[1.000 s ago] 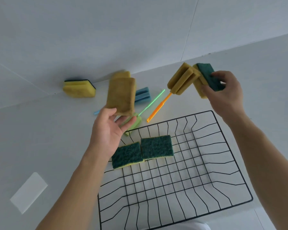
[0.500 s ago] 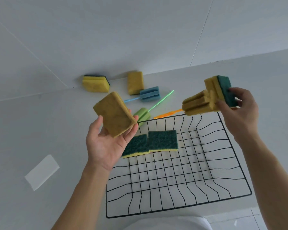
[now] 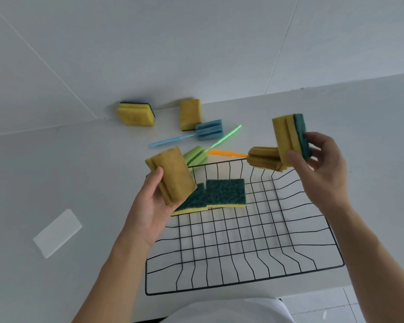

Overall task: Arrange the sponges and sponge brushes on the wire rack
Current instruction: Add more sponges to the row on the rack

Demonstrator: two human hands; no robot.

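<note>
A black wire rack (image 3: 243,250) lies on the white counter, with two sponges, green side up, (image 3: 226,193) side by side at its far left. Above that corner, my left hand (image 3: 147,210) grips a yellow sponge (image 3: 173,174). My right hand (image 3: 322,166) is over the rack's far right edge and holds a yellow and green sponge (image 3: 292,136) together with the orange-handled sponge brush (image 3: 262,157). A blue sponge brush (image 3: 208,130) and a green sponge brush (image 3: 196,156) lie behind the rack. Two more sponges, one to the left (image 3: 135,114) and one to the right (image 3: 189,113), rest by the wall.
A white rectangular piece (image 3: 57,233) lies flat on the counter to the left of the rack. The wall (image 3: 196,43) rises right behind the loose sponges. The counter's near edge and floor tiles (image 3: 336,306) show at the bottom right.
My left hand has come down and right with its sponge, toward the rack's far left corner. My right hand has turned its sponge more upright, and the brush handle now lies lower.
</note>
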